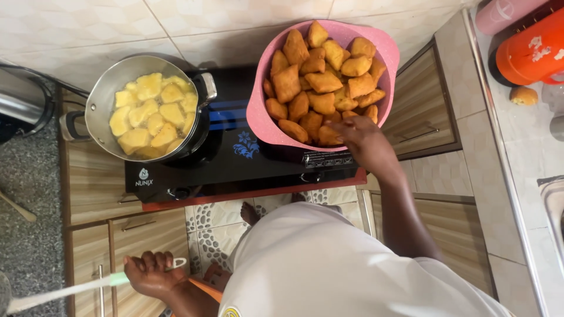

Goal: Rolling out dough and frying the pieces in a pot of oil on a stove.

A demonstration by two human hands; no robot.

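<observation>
1. The right hand (365, 141) reaches forward over the near rim of a pink bowl (258, 114), its fingers bent down onto the golden-brown fried dough pieces (320, 82) heaped inside. Whether it has hold of one cannot be told.
2. The left hand (154, 275) hangs low at the person's side, closed in a fist around the pale green handle of a long utensil (70, 290) that points off to the left; its working end is out of view.
3. The pink bowl sits on the right side of a black two-burner tabletop stove (235, 158).
4. On the stove's left burner stands a steel pot (100, 94) in which pale yellow dough pieces (153, 111) float in oil.
5. The stove rests on a low wooden cabinet (94, 188); a bare foot (250, 212) shows on the patterned floor tiles below.
6. At far right, on a counter, stand an orange container (531, 53) and one loose fried piece (523, 95).
</observation>
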